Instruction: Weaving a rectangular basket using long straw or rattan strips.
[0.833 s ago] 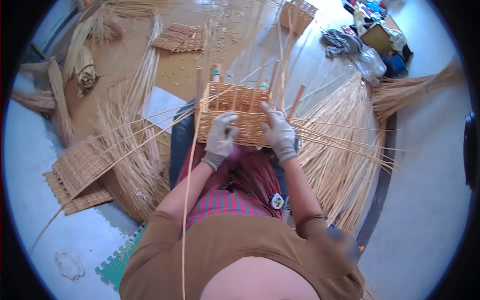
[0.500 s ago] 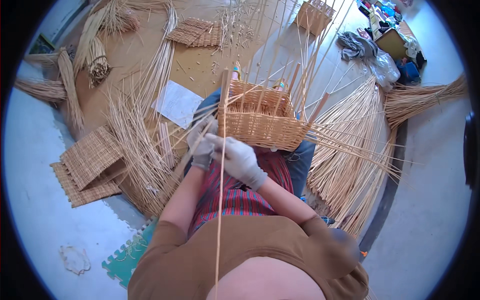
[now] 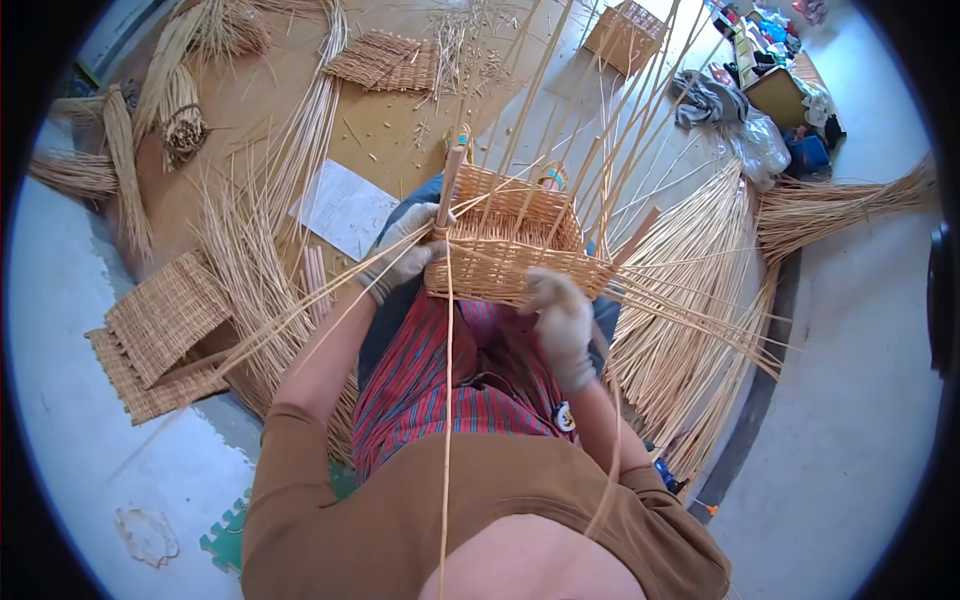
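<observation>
While your left hand [image 3: 405, 255] wraps the near left corner of the woven basket [image 3: 510, 272], its grip closed on that corner beside a thick stick [image 3: 452, 185], your right hand [image 3: 563, 320] hovers by the near wall, toward its right end. That right hand is blurred and its fingers curl; you can't tell from here whether its grip is clamped on the pale strand [image 3: 616, 420] trailing down over your forearm. The basket sits over your knees, just beyond the striped cloth [image 3: 440, 405] on your lap, its mouth up and thin stakes rising from its walls. From the corner by your left hand a long strand [image 3: 446, 400] runs down toward your chest. On the floor to your left lie flat woven panels [image 3: 170, 315] and a white sheet [image 3: 345, 210]; to your right a loose bundle [image 3: 672, 370] fans out.
</observation>
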`<action>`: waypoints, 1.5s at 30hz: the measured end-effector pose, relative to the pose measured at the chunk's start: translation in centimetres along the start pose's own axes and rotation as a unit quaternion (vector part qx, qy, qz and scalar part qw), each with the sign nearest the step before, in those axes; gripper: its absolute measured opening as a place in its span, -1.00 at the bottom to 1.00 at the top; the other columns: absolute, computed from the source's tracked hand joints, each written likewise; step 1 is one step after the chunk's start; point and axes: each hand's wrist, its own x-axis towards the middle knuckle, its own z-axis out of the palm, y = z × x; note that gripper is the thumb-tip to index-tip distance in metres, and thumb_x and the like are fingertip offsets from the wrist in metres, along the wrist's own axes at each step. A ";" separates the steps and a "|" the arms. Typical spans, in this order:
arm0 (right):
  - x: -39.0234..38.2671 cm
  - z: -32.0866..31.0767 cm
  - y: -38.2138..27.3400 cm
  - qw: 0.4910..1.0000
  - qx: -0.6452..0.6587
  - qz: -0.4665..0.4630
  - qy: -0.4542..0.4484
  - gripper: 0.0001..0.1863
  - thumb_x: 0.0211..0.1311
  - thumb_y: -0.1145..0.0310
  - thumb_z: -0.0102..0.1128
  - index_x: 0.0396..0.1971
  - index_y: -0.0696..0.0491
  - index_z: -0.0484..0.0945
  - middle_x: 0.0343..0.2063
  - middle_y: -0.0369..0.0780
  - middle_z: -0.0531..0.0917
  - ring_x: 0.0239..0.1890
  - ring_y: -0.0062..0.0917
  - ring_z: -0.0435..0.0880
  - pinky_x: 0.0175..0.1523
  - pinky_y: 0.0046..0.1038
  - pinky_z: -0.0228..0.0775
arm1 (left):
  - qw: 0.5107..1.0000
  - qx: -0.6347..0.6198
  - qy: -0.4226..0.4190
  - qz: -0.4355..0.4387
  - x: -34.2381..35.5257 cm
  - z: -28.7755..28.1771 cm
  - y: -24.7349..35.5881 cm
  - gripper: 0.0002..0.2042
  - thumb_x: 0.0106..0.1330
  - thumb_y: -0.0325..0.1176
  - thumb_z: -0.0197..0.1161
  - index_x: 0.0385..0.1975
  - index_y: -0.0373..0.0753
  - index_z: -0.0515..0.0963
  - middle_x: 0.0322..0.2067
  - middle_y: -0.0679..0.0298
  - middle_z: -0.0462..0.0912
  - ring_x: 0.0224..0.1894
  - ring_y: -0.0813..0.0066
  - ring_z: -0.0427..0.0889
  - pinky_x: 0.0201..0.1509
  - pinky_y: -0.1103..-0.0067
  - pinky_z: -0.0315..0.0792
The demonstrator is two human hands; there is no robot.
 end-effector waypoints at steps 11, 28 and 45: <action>14.7 8.1 -4.8 0.845 -0.396 -0.357 0.055 -0.33 0.23 0.66 0.05 0.39 0.02 0.32 -0.04 -0.15 0.69 -0.02 -0.53 0.67 0.06 -0.46 0.48 | 0.956 -0.064 0.286 0.009 0.7 6.2 -4.4 -0.73 0.13 -0.55 0.33 -0.16 -0.22 0.54 -0.10 0.27 0.51 -0.04 0.51 0.50 0.14 0.57 0.41; 5.2 -6.3 6.7 0.974 0.160 0.054 0.149 -0.88 0.36 0.43 0.28 -0.16 0.08 0.61 -0.40 -0.32 0.70 -0.37 -0.66 0.66 -0.32 -0.64 0.44 | 0.933 0.207 0.261 0.133 -0.9 13.3 4.1 -0.78 0.36 -0.59 0.05 -0.03 -0.31 0.46 -0.10 0.04 0.59 -0.15 0.28 0.66 -0.03 0.40 0.52; 7.5 -9.8 -0.9 0.840 -0.416 -0.256 0.236 -0.64 0.33 0.43 0.23 0.11 0.08 0.53 0.00 -0.10 0.63 0.05 -0.42 0.63 0.08 -0.37 0.47 | 0.862 0.493 -0.028 0.113 3.4 19.1 4.5 -0.19 0.15 -0.41 0.34 0.45 0.17 0.18 0.12 0.10 0.46 -0.05 0.08 0.64 -0.02 0.25 0.55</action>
